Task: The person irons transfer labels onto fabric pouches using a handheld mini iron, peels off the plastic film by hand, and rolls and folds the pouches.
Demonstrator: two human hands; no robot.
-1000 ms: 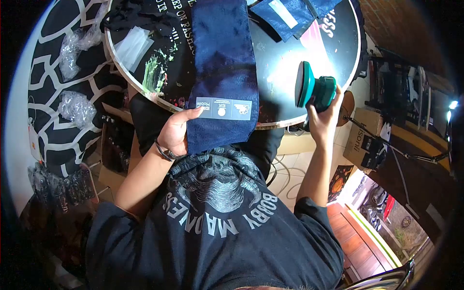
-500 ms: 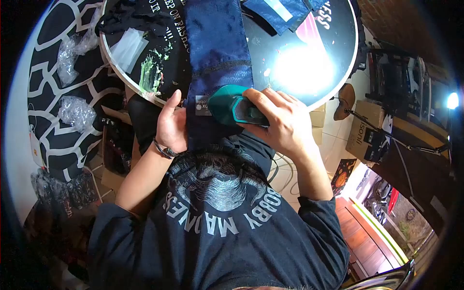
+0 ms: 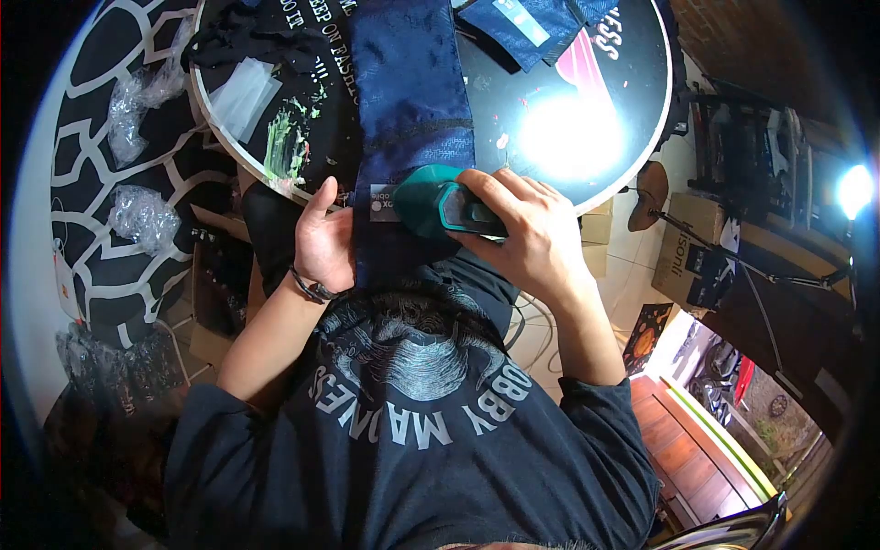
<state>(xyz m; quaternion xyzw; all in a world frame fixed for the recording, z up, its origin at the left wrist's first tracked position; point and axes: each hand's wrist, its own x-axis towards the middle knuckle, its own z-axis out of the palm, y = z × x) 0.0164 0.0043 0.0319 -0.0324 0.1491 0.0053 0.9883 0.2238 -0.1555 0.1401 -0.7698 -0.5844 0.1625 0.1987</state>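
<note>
A long strip of dark blue satin-like fabric [image 3: 412, 82] runs down the round table to my lap. Near its lower end is a small grey patch with white lettering [image 3: 381, 203], partly covered on its right side. My right hand [image 3: 527, 225] grips a small teal iron [image 3: 423, 197], whose pointed front lies over the patch. On the strip's left edge is my left hand [image 3: 323, 243], palm turned up and thumb stretched away. Its other fingers reach under the fabric, out of sight.
The black round table [image 3: 500, 119] has a pale rim and green smears. Translucent sheets [image 3: 246, 96] and black cloth [image 3: 257, 37] lie at its left. Another blue fabric piece [image 3: 527, 32] lies at upper right. A lamp [image 3: 856, 188] shines at far right, beside a cardboard box [image 3: 687, 243].
The view has shifted slightly. The iron stays over the patch, with a little less of the patch showing. Both hands hold nearly the same position.
</note>
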